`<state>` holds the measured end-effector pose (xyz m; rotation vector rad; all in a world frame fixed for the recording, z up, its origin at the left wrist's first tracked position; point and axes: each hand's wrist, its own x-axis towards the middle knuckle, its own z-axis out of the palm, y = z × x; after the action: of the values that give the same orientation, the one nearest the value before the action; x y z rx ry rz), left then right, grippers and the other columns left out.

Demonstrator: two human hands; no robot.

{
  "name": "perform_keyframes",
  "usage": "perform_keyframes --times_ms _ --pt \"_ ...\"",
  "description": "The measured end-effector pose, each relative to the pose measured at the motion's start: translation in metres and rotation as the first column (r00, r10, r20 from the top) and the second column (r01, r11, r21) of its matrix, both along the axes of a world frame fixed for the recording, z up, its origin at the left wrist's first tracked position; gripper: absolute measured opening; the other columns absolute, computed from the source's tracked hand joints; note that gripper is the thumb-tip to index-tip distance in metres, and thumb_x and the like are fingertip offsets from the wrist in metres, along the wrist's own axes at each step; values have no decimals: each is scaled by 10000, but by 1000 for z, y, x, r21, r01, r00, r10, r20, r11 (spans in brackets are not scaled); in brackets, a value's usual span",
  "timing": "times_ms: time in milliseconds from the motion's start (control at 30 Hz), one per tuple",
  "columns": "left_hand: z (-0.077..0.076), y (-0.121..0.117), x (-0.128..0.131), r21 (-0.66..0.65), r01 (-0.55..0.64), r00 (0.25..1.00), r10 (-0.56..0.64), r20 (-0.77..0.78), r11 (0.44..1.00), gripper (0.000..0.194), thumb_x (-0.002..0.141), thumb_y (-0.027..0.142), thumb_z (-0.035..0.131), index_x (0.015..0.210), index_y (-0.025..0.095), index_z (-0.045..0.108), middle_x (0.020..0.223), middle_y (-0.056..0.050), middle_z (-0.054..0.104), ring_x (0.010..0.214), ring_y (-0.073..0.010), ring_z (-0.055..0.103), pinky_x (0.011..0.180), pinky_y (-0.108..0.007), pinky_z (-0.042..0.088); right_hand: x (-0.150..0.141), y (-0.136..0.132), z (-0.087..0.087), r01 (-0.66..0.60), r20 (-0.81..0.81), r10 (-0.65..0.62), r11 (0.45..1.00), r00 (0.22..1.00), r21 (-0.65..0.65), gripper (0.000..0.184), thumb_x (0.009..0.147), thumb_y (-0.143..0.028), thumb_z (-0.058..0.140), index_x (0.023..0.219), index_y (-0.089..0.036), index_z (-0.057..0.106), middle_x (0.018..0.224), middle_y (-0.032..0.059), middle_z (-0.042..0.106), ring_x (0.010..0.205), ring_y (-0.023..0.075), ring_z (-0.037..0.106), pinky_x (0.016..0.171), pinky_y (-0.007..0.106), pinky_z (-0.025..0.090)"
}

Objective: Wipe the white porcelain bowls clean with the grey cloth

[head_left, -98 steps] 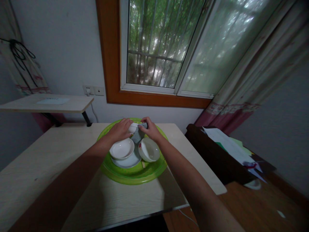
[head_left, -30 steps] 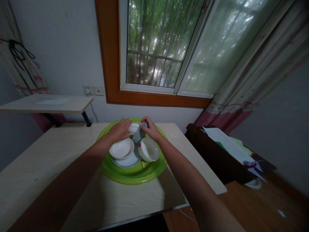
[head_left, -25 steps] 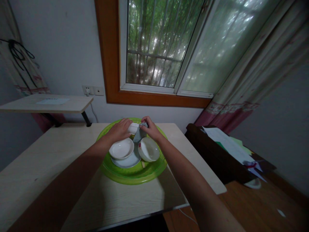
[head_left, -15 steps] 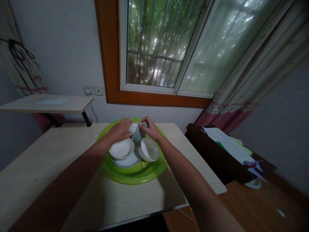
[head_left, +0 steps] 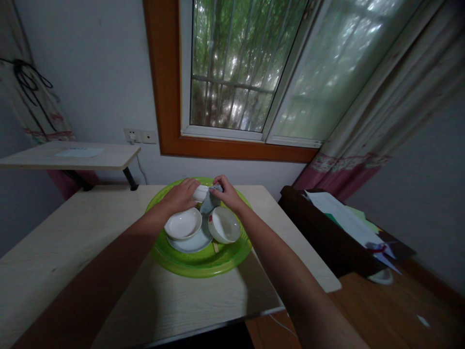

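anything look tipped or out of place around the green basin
Yes: the red-marked bowl lies tilted in the green basin, its mouth turned sideways. Farther right, papers are spread untidily, with a corner hanging over an edge. I see no spill or damage.

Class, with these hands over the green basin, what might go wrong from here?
The white piece in the left hand might slip, as the right hand seems to grip only the grey cloth. The flower-marked bowl sits tilted in the green basin, so a knock could tip it. The white bowl near the left hand might get bumped.
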<state>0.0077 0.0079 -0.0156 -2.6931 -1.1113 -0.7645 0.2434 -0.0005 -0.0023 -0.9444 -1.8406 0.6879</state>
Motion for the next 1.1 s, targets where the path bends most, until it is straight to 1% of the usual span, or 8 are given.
perform_keyframes --times_ms 133,267,367,600,800,867,1000,1100 --pt "-1 1 0 5 -1 1000 1 -12 1000 511 768 243 707 1239 163 524 1268 -159 595 1241 -302 535 1045 -422 456 -1 0 1 -3 4 3 1000 1000 -1 306 778 -400 659 970 -234 488 857 -33 491 798 169 473 738 283 384" --pt "0 1 -1 0 2 1000 -2 -12 1000 494 780 247 694 1238 169 525 1273 -157 597 1231 -296 542 1046 -423 458 -1 -1 2 -26 -4 26 1000 1000 1 261 776 -355 616 967 -239 481 882 -26 498 849 182 482 768 290 391" --pt "0 1 -1 -2 1 1000 -1 -12 1000 477 785 253 688 1227 173 527 1265 -153 598 1222 -290 550 1048 -413 459 -1 -1 2 -26 -13 27 1000 1000 6 254 775 -340 611 969 -238 483 885 -26 493 845 179 483 772 293 391" --pt "0 1 0 3 8 1000 -8 -8 1000 484 779 257 690 1226 159 530 1259 -161 601 1222 -297 551 1050 -414 460 -2 -1 1 -13 -3 13 1000 1000 -21 313 791 -422 653 976 -236 482 851 -36 475 780 166 468 718 283 383" --pt "0 0 -1 -9 9 1000 -9 -1 1000 487 761 235 692 1217 170 535 1274 -158 600 1231 -295 551 1058 -420 455 -1 -1 1 -25 -16 25 1000 1000 11 231 764 -301 573 970 -233 493 893 -26 505 837 171 488 767 285 395" --pt "1 0 -1 -9 5 1000 -5 4 1000 481 766 237 687 1217 168 534 1270 -159 603 1222 -291 556 1054 -415 456 -1 -1 1 -14 -7 14 1000 1000 12 237 771 -311 589 975 -232 496 897 -26 507 841 172 491 770 286 395" --pt "3 -2 0 -13 1 1000 -1 -10 1000 471 790 253 678 1229 177 526 1271 -154 602 1228 -286 550 1055 -403 452 -1 -1 0 10 27 -9 1000 1000 -3 287 786 -388 643 978 -238 491 859 -35 494 798 168 480 734 281 390" --pt "4 -3 0 -18 1 1000 -2 -23 1000 476 787 256 685 1228 173 527 1281 -158 596 1236 -292 542 1072 -408 439 0 0 0 -8 27 8 1000 1000 10 247 775 -341 602 972 -237 494 881 -27 511 827 174 494 759 286 401"
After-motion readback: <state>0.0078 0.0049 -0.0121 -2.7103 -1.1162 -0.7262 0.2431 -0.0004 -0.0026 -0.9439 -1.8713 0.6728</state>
